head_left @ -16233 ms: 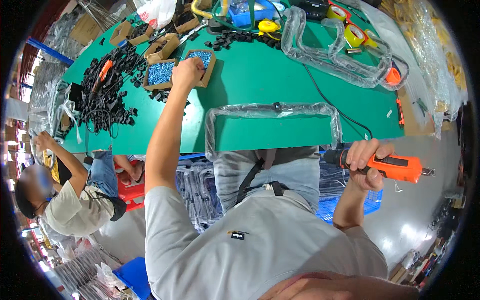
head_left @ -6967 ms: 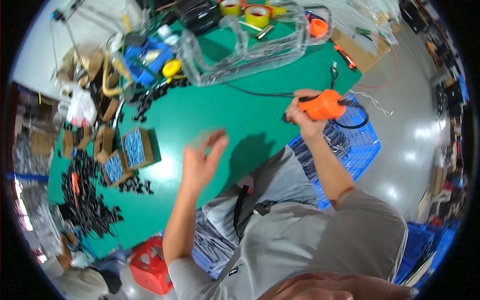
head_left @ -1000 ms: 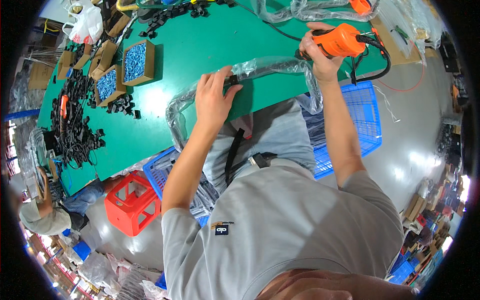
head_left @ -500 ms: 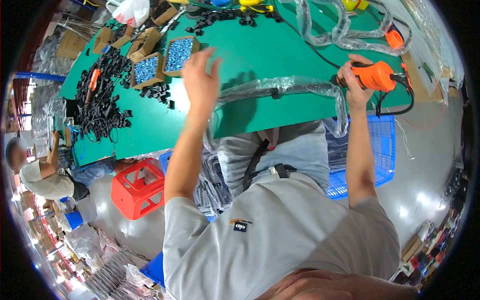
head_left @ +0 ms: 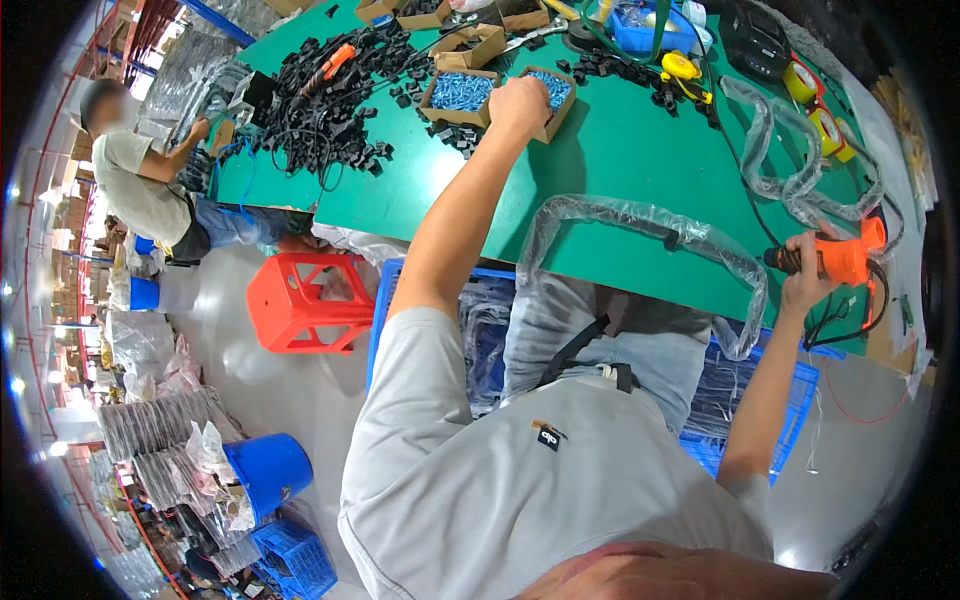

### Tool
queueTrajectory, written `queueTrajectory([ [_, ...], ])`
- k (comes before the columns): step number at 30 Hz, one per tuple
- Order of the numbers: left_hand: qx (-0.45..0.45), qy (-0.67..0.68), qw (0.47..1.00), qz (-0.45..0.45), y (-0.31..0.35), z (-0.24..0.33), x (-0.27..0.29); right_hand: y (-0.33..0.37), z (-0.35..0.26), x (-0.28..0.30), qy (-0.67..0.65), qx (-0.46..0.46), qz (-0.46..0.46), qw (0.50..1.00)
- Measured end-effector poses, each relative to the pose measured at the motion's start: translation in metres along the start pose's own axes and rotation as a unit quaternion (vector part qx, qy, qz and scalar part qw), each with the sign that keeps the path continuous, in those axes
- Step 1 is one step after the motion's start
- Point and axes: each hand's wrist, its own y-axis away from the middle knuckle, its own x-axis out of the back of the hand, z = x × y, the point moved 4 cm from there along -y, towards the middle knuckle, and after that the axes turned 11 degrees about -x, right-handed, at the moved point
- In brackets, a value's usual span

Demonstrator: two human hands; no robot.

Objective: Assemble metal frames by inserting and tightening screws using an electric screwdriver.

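a factory assembly floor: a green workbench (head_left: 640,150) strewn with black plastic parts (head_left: 320,120), boxes of blue screws (head_left: 460,92) on it, crates (head_left: 760,400) and a red stool (head_left: 300,300) beside it.

Left arm stretched far forward and up, nearly straight from the shoulder, bare forearm running out over the surface. Left hand (head_left: 520,100) at full reach, knuckles up, fingers curled downward and bunched together; whether anything sits pinched between the fingertips cannot be told from this angle. Right arm out to the side, elbow bent, upper arm low, forearm rising steeply toward the surface edge. Right hand (head_left: 803,268) wrapped in a closed grip around an orange power tool (head_left: 840,260), fingers folded round the handle, thumb side turned inward, wrist slightly cocked. Both hands well apart. Short grey sleeves covering the shoulders.
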Motion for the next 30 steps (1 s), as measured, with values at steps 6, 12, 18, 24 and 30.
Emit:
queueTrajectory([
  [6, 0.008, 0.021, 0.996, 0.089, 0.01, -0.006, 0.005, -0.001, -0.042, 0.004, -0.046, 0.056, 0.053, 0.996],
  [12, -0.027, 0.115, 0.976, 0.182, 0.029, -0.032, 0.012, 0.013, -0.073, -0.035, -0.116, 0.071, -0.058, 0.989],
  [18, 0.022, 0.331, 0.909, 0.252, 0.055, -0.001, 0.017, 0.032, -0.095, -0.068, -0.222, 0.063, -0.115, 0.966],
  [24, 0.02, 0.758, 0.65, 0.045, 0.163, 0.153, -0.018, 0.042, -0.112, -0.094, -0.336, 0.064, -0.165, 0.925],
  [30, 0.034, 0.829, 0.558, 0.023, 0.186, 0.189, -0.021, 0.045, -0.121, -0.111, -0.311, 0.08, -0.203, 0.925],
])
